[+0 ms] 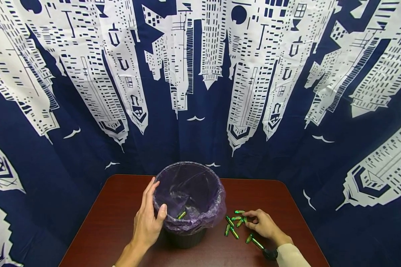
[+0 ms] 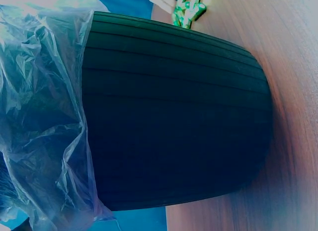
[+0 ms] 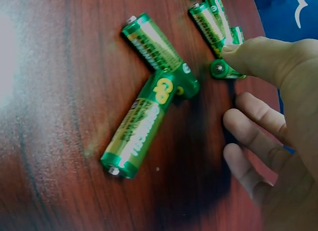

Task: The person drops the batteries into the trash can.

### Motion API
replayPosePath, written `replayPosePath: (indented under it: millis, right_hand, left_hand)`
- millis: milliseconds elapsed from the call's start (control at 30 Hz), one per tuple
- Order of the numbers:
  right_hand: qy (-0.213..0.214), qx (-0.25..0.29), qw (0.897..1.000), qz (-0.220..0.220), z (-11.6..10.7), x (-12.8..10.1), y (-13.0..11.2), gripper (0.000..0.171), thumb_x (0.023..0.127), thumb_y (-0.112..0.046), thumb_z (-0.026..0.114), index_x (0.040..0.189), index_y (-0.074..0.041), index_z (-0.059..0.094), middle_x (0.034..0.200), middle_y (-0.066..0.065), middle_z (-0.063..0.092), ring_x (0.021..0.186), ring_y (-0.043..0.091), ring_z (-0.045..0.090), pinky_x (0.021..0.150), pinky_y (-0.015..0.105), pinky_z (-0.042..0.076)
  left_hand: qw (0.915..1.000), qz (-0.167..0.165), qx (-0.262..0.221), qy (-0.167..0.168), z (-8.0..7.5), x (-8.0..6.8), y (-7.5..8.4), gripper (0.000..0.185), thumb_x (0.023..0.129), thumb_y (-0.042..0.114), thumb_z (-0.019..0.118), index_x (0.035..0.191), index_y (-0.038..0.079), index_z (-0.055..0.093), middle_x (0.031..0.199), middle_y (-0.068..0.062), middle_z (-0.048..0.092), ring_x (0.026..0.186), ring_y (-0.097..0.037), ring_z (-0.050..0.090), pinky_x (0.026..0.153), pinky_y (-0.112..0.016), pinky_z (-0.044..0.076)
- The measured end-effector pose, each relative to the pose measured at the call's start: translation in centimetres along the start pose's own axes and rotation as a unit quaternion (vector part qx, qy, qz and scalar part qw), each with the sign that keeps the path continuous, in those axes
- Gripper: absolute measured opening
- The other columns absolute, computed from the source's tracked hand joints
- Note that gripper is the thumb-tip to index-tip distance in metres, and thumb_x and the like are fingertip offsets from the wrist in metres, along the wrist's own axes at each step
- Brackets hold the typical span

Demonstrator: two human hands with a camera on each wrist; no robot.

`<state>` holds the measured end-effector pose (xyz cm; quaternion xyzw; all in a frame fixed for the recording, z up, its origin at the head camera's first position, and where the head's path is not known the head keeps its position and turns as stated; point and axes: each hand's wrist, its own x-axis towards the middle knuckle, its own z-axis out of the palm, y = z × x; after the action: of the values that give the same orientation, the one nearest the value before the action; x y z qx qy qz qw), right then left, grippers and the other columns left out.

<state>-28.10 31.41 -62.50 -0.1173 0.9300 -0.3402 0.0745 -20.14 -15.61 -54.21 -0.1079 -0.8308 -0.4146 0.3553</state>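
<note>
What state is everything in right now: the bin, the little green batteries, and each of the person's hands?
Bin: upright on the table, open, lined with a purple bag.
Purple bag: folded over the rim, crumpled.
Battery in the bin: lying at the bottom.
Batteries on the table: lying loose, scattered.
Left hand: gripping the bin's rim, thumb inside.
Right hand: fingers curled, thumb on a battery.
Table: bare dark wood.

Brown table (image 1: pixel 113 207) bears bin (image 1: pixel 187 237), green batteries (image 1: pixel 234 233).

Dark wooden table (image 1: pixel 120 207); navy curtain (image 1: pixel 200 122) with white skyscraper print.
</note>
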Motion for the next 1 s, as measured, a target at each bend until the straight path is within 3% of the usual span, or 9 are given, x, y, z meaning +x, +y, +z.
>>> replayPosePath:
  millis: [300,600,800,1000]
  right_hand:
    - [0.031,-0.01,0.999,0.031,0.3,-0.2,0.9,0.029,0.096,-0.011,0.094,0.123,-0.018,0.086,0.124,0.009,0.072,0.099,0.019,0.065,0.083,0.028,0.055]
    - [0.062,-0.01,0.997,0.043,0.5,-0.5,1.9,0.037,0.086,-0.004,0.1,0.119,-0.013,0.086,0.131,0.011,0.072,0.101,0.018,0.07,0.083,0.027,0.059]
    - [0.066,0.002,0.997,0.048,0.6,-0.5,2.2,0.029,0.089,-0.001,0.097,0.115,-0.011,0.086,0.128,0.008,0.072,0.103,0.016,0.071,0.084,0.024,0.059]
    - [0.073,0.006,0.996,0.051,0.8,-0.4,2.4,0.027,0.09,0.0,0.096,0.112,-0.012,0.086,0.127,0.007,0.072,0.104,0.015,0.071,0.085,0.023,0.06]
  left_hand:
    - [1.0,-0.005,-0.005,-0.005,0.2,-0.1,0.0,0.081,0.098,0.027,0.068,0.176,0.016,0.051,0.187,-0.005,0.046,0.105,-0.038,0.08,0.056,-0.035,0.051]
    - [1.0,0.004,-0.006,0.0,0.2,0.0,0.0,0.079,0.1,0.031,0.067,0.175,0.013,0.051,0.187,-0.007,0.046,0.116,-0.042,0.081,0.057,-0.036,0.052]
    - [0.9999,0.006,-0.007,0.005,0.1,0.0,0.1,0.079,0.1,0.032,0.067,0.175,0.015,0.051,0.187,-0.006,0.047,0.112,-0.041,0.081,0.056,-0.036,0.051]
    - [0.9999,0.003,-0.01,0.005,0.1,0.0,0.0,0.078,0.1,0.031,0.067,0.175,0.015,0.051,0.187,-0.004,0.046,0.098,-0.034,0.078,0.055,-0.033,0.048]
